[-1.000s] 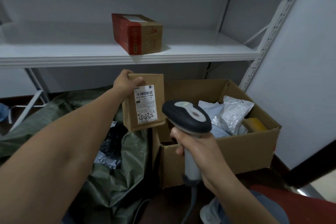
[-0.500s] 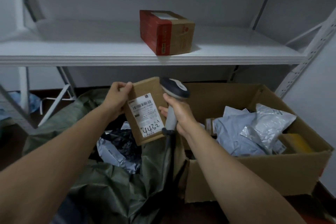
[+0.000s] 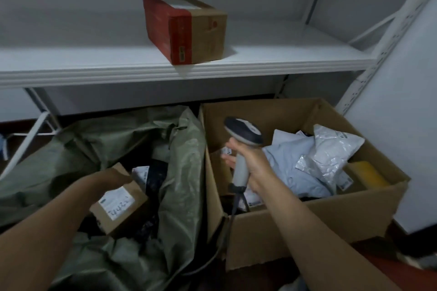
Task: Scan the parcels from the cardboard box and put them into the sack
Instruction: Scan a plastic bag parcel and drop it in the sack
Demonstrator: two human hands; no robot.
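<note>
Brown cardboard makes up the small flat parcel with a white label (image 3: 118, 203), which sits tilted, label up, low inside the mouth of the crumpled olive-green plastic sack (image 3: 184, 172); the left hand (image 3: 114, 179) is clamped over the parcel's upper edge, though its fingers are blurred and partly hidden behind the card; other dark and white packets lie in the sack just beyond it. The right hand (image 3: 250, 165) is wrapped round the pale handle of the dark-headed handheld barcode scanner (image 3: 243, 132), held upright over the left end of the large open cardboard box (image 3: 307, 220); the scanner's cable hangs down over the box's front wall. In the box lie pale grey plastic mailers (image 3: 290, 168), a crinkled silver mailer (image 3: 331, 149) on top of them, and a yellow packet (image 3: 369, 172) at the right end. Above, a red-and-brown carton (image 3: 186, 30) stands on the white shelf (image 3: 283, 54).
</note>
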